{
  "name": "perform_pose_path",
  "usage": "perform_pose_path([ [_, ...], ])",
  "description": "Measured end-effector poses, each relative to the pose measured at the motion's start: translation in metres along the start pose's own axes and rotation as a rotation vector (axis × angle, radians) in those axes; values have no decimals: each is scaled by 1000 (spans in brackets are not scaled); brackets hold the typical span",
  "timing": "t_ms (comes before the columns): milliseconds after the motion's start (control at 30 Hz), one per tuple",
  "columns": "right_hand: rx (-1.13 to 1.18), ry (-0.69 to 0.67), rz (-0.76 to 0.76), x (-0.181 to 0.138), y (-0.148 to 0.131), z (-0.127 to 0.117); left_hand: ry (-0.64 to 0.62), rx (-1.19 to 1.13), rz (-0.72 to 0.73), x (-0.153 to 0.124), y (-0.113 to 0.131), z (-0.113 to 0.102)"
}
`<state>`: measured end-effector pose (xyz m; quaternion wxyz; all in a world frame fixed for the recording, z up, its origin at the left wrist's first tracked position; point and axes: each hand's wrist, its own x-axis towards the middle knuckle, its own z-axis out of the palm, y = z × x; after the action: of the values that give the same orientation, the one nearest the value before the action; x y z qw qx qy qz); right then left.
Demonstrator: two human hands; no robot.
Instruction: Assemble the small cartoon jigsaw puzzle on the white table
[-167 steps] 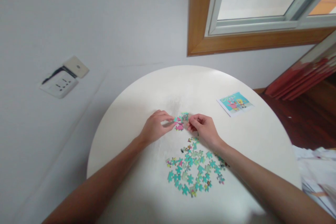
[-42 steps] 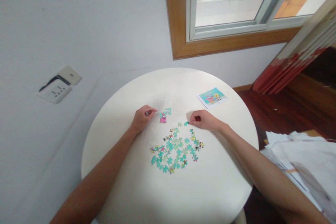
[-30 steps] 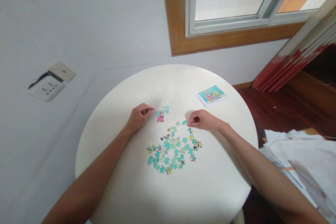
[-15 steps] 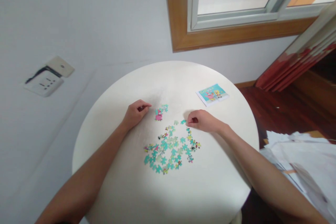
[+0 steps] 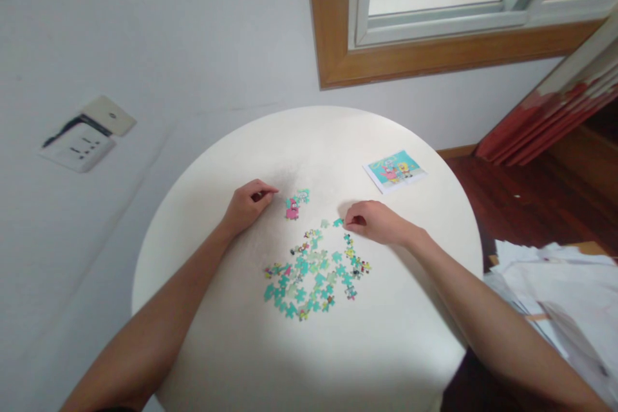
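My left hand [image 5: 248, 206] rests on the table to the left of a small joined cluster of jigsaw pieces [image 5: 292, 208], pink and teal. Its thumb and index finger are drawn together, and no piece shows between them. Right of the cluster, my right hand [image 5: 371, 221] is closed, its curled fingertips at the edge of a teal jigsaw piece [image 5: 338, 223]. A pale green jigsaw piece [image 5: 324, 223] lies just left of that one. Nearer to me spreads a pile of loose jigsaw pieces [image 5: 302, 266], mostly teal and pale green, some with yellow or dark printing.
On the round white table [image 5: 232, 360], a picture card [image 5: 394, 171] with cartoon figures lies at the back right. Stacked papers [image 5: 555, 290] stand on the right beside the table. Behind are a wall with a socket [image 5: 80, 147], a wood-framed window [image 5: 333, 64] and a red-white curtain [image 5: 531, 122].
The camera view has tilted slightly downward. Both hands and the jigsaw pieces keep nearly the same places on the table.
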<state>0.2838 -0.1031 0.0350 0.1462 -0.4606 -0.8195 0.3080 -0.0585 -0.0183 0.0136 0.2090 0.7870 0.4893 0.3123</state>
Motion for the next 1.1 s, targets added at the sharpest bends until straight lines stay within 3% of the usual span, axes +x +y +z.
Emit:
perform_pose_path([
  [1100,84,30,28,2,2,1,-19,-37,5,-2,-2,0],
])
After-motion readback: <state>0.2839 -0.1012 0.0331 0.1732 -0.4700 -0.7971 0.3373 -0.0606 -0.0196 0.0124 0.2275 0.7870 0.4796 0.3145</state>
